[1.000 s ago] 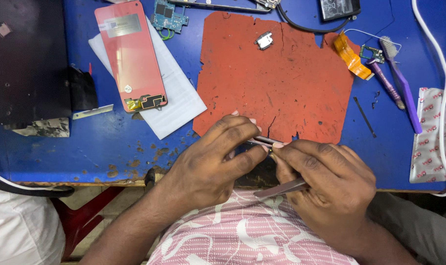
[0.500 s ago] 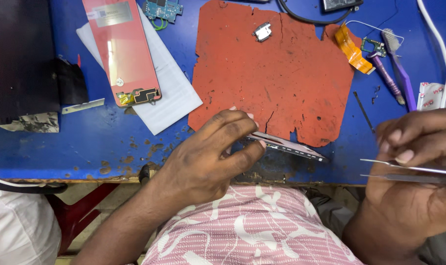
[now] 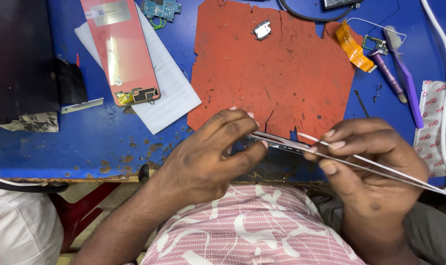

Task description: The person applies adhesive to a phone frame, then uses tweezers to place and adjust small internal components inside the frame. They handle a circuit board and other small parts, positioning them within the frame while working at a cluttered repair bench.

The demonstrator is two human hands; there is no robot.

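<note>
Left hand (image 3: 210,157) pinches the near end of a thin, flat metallic strip (image 3: 277,141), thumb beneath and fingers curled over; the strip is narrow and dark, with small fittings along its edge. It is held in the air over the near table edge, at about 6 o'clock from the mat (image 3: 274,73).

Right hand (image 3: 367,164) is closed on slim steel tweezers (image 3: 375,169), whose two long, bright, springy blades trail out toward 4 o'clock. The tips meet the right end of the strip; whether they clamp it cannot be told.

Mat: rust-red, matte, ragged and torn at the edges, cracked near its lower rim. A small silvery part (image 3: 262,30) lies at its 12 o'clock.

Table (image 3: 76,147): blue, chipped and stained along the near edge.

At 10 o'clock of the hands lies a glossy pink rectangular panel (image 3: 119,49) on white paper (image 3: 171,95), with a gold-toned connector at its lower end.

At 2 o'clock are an orange flex ribbon (image 3: 351,46), a purple brush (image 3: 404,73) and a white cable (image 3: 444,78).
</note>
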